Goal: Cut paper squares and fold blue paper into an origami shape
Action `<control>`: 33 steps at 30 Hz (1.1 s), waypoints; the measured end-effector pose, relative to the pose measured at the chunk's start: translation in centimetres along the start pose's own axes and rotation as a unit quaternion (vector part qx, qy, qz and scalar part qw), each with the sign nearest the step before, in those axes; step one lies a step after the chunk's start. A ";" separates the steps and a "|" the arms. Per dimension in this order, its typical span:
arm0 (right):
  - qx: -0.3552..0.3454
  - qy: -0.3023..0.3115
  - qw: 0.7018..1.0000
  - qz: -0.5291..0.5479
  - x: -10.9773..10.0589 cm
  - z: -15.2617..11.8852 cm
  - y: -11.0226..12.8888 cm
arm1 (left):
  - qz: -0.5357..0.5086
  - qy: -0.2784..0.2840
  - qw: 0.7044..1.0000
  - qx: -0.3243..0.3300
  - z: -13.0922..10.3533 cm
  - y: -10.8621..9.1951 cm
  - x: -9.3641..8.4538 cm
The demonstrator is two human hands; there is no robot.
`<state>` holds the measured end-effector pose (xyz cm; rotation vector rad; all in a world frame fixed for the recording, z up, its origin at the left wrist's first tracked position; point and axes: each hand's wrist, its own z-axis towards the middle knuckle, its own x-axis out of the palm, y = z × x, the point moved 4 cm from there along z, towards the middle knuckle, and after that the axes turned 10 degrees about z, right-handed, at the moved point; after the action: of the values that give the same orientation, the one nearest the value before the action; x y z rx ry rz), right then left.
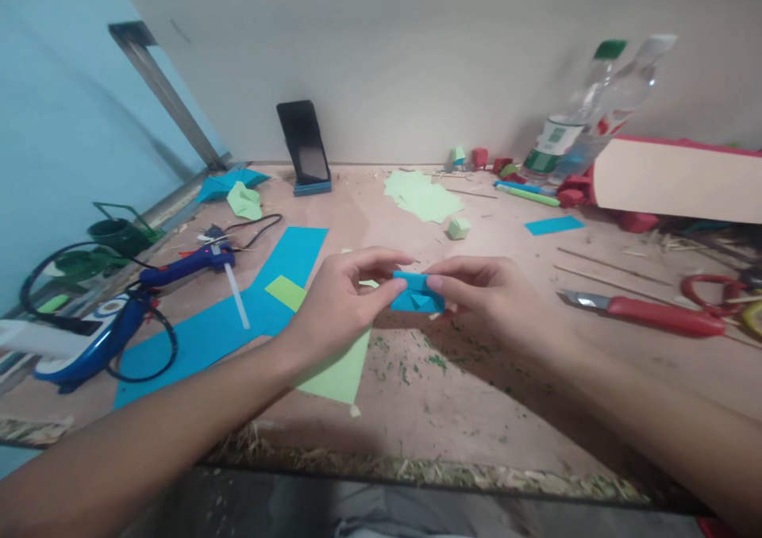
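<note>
Between my two hands is a small folded piece of blue paper (418, 298), raised a little above the table. My left hand (351, 292) pinches its left side, thumb on the near face. On the right side, the thumb and fingers of my right hand (485, 288) grip the same paper; some of those fingertips are hidden behind it. Below my left hand lie a light green sheet (339, 371) and a larger blue sheet (202, 351). A small folded light green paper cube (458, 228) rests just beyond my hands.
A blue glue gun (190, 264) with a white stick lies at left. The phone (303, 145) leans upright at the back. To the right are a red utility knife (660, 316), thin sticks (613, 284), a blue paper strip (553, 225) and plastic bottles (553, 145).
</note>
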<state>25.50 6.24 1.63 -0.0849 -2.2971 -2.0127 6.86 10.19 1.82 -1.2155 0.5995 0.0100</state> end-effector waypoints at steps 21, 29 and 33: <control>-0.017 -0.007 0.995 -0.094 -0.3 0.0 0.0 | 0.042 0.036 0.998 -0.036 0.2 -0.2 0.4; -0.029 0.001 0.993 -0.114 -0.1 -0.2 0.1 | 0.047 0.043 0.998 -0.013 0.2 -0.3 0.6; -0.012 0.013 0.994 -0.112 -0.1 0.0 -0.2 | 0.084 0.058 0.995 -0.009 0.1 -0.2 0.6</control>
<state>25.63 6.22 1.47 0.2056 -2.3607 -2.1290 7.49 9.98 1.76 -1.1857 0.8032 0.0875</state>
